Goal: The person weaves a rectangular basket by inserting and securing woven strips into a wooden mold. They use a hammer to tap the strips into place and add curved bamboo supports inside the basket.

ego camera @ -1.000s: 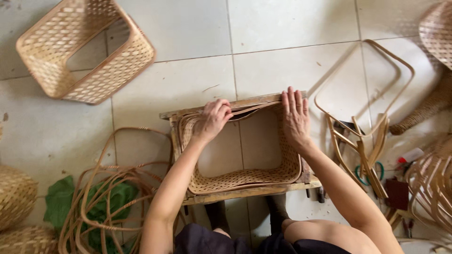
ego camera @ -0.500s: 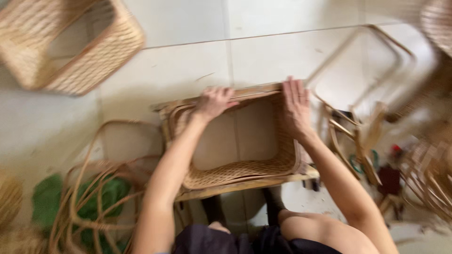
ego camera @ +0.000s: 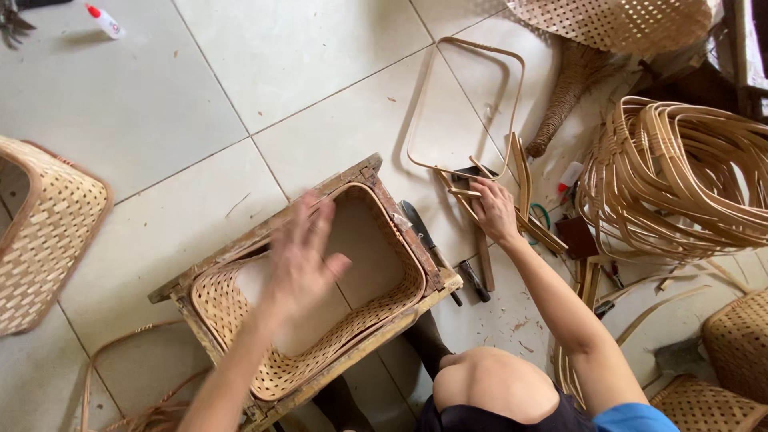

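A half-woven bamboo basket (ego camera: 240, 320) lies on a low wooden stool (ego camera: 352, 180), its open mouth facing up. My left hand (ego camera: 304, 256) hovers blurred over the basket's opening, fingers spread, holding nothing. My right hand (ego camera: 494, 210) has reached to the floor right of the stool and rests on a pile of short bamboo strips (ego camera: 524, 200); whether it grips one is unclear. A dark-handled knife (ego camera: 420, 228) lies beside the stool's right edge.
A bent rectangular cane frame (ego camera: 464, 104) lies on the tiles beyond the strips. A stack of cane hoops (ego camera: 680, 176) sits at right, woven baskets at far left (ego camera: 44, 232), top right (ego camera: 616, 24) and bottom right (ego camera: 736, 344). A glue bottle (ego camera: 106, 22) lies top left.
My right hand left the basket's rim and moved right to the bamboo strips on the floor. My left hand lifted off the rim. The view swung right.
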Demonstrator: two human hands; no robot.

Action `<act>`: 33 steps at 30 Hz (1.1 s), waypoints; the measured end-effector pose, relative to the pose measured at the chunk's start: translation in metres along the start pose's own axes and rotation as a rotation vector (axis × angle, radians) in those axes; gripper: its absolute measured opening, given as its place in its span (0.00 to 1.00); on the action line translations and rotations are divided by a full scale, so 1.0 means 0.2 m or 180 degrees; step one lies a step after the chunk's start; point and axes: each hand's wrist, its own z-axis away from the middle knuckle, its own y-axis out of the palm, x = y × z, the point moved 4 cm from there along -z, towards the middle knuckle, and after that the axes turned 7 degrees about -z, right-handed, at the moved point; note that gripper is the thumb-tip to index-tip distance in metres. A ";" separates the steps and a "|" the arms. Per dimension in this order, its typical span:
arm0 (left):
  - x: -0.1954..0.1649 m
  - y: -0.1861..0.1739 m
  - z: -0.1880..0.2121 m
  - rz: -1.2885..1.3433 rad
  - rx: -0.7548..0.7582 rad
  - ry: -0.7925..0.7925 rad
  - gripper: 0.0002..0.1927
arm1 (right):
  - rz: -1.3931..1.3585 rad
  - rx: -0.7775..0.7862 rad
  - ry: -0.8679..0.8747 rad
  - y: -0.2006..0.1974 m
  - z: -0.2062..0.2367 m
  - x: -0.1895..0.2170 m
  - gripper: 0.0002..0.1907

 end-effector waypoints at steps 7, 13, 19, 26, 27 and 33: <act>-0.90 -0.77 0.23 0.2647 -0.0527 0.2439 0.45 | 0.0671 0.0331 -0.0122 0.26 -0.31 -0.04 0.15; -0.86 -0.77 0.33 0.3008 -0.0695 0.2341 0.40 | 0.0801 0.0496 -0.0196 0.27 -0.40 0.00 0.09; -0.62 -0.61 0.49 0.2819 -0.1147 0.1951 0.36 | -0.0679 -0.0701 -0.0045 -0.06 -0.55 0.22 0.06; -0.16 -0.36 0.27 0.0585 -0.1345 0.0617 0.37 | -0.3293 -0.0785 -0.0471 -0.59 -0.28 0.86 0.09; -0.12 -0.30 0.22 0.0212 -0.1322 0.0458 0.41 | -0.3805 -0.0581 -0.0610 -0.63 -0.23 0.94 0.11; 0.03 0.13 0.19 -0.0201 -0.1840 0.0879 0.35 | -0.5831 0.0458 -0.0135 -0.64 -0.17 1.12 0.16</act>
